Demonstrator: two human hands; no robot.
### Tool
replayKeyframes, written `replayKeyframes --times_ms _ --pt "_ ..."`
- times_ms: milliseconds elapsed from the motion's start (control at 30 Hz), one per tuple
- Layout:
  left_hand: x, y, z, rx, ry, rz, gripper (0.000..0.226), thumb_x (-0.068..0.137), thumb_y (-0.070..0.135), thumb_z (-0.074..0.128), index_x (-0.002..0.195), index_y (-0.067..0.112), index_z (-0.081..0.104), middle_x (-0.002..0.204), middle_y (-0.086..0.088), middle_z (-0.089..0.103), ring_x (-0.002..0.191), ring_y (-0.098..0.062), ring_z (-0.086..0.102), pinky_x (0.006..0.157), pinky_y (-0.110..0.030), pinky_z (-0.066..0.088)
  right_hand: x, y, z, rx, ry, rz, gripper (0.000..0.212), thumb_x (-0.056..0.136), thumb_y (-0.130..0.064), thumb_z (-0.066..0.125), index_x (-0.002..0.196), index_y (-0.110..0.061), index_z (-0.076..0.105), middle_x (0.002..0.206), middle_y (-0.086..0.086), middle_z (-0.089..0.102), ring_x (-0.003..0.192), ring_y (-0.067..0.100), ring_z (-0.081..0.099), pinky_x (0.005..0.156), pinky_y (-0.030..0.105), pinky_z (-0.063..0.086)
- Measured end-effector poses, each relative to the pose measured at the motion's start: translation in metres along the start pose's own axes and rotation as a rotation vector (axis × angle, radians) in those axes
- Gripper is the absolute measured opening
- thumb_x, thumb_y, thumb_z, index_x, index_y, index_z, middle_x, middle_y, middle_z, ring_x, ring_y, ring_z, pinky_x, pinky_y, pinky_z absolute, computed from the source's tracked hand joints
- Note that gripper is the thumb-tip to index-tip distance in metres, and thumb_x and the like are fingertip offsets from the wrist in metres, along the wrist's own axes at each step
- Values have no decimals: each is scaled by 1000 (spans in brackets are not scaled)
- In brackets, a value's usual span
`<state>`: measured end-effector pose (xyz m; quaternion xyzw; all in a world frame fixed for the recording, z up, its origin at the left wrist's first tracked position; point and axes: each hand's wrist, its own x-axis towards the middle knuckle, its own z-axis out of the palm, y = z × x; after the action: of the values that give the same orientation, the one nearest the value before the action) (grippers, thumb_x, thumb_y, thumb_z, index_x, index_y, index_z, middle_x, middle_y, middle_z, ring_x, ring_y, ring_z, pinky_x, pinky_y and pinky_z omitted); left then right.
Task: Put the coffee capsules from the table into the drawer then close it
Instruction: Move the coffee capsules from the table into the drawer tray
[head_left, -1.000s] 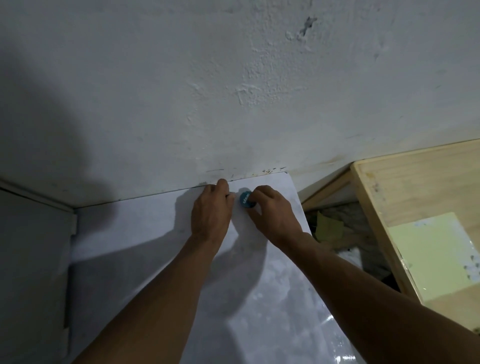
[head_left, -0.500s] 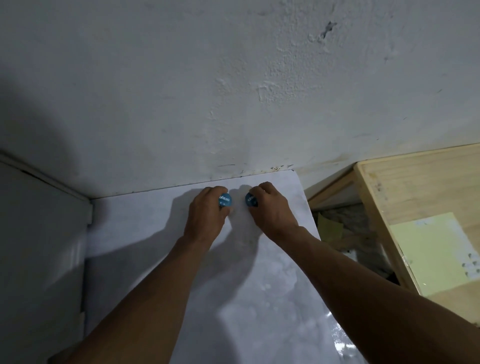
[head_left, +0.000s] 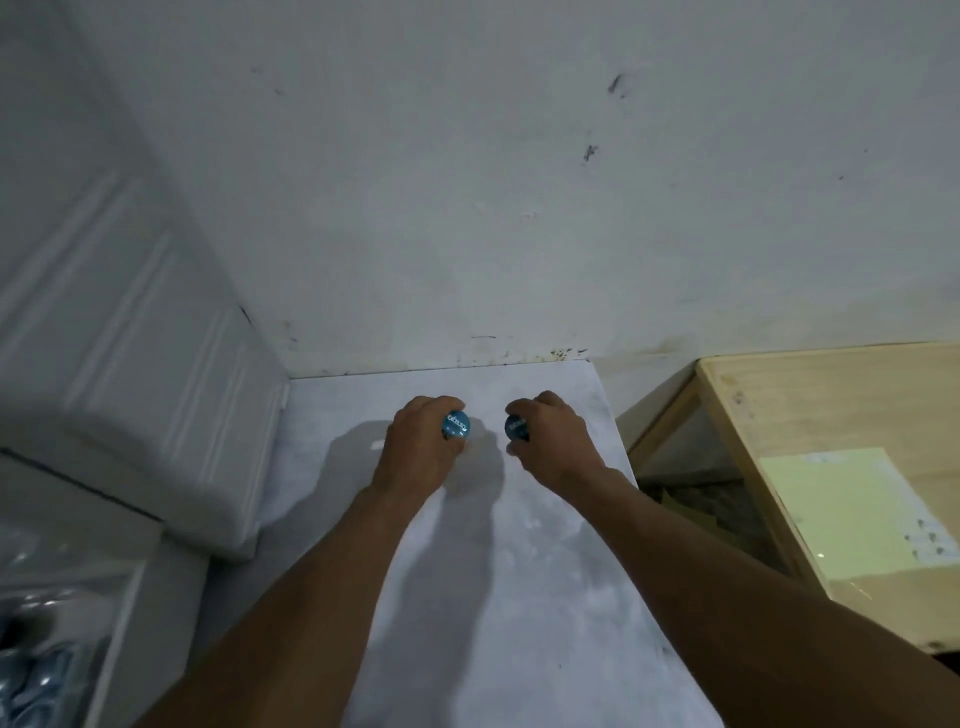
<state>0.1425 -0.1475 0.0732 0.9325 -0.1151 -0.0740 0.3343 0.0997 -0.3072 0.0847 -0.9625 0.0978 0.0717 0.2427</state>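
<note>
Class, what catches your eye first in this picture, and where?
A blue coffee capsule in the left hand and a second blue capsule in the right hand stand out, at the far end of the white table by the wall. At lower left, an open drawer holds blurred bluish things.

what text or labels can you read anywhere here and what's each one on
"excelso", likely, in white, sideways, on the blue capsule in the left hand.
White print on the second capsule, in the right hand: partly covered, unreadable.
Dark marks on the pale sheet: too small to read.
</note>
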Motion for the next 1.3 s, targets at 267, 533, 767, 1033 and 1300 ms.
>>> replayKeyframes --times_ms 267,533,767,1033,1300 --pt "-112 23 -33 -24 152 24 46 77 13 76 120 11 60 120 -6 64 109 -22 58 98 -29 43 -98 -24 -11 108 135 -121 48 83 -18 69 129 -14 55 120 12 55 106 31 57 86 28 41" --pt "-241 -10 -58 10 213 -32 49 76 15 76 121 12 58 119 -6 62 109 -21 57 95 -27 42 -199 -68 20 135 78 -254 46 85 -15 65 129 -16 53 117 13 57 107 29 55 85 26 39" --pt "-301 -49 -105 5 311 -39 38 75 10 75 111 9 63 108 -7 65 100 -22 59 87 -27 45 -236 -131 52 135 68 -334 41 85 -10 63 125 -15 55 113 14 55 101 29 56 82 26 39" --pt "-335 -139 -198 149 363 9 30 76 13 71 105 12 63 102 -4 62 99 -21 59 78 -19 36 -251 -265 94 239 206 -438 33 83 -11 64 115 -14 59 105 12 56 101 25 52 76 24 37" --pt "-326 -220 -289 212 346 44 33 76 10 73 107 16 61 104 -2 59 93 -17 56 75 -17 33 -253 -354 146 243 244 -411 36 84 -13 65 119 -18 59 117 10 58 103 25 57 83 24 39"
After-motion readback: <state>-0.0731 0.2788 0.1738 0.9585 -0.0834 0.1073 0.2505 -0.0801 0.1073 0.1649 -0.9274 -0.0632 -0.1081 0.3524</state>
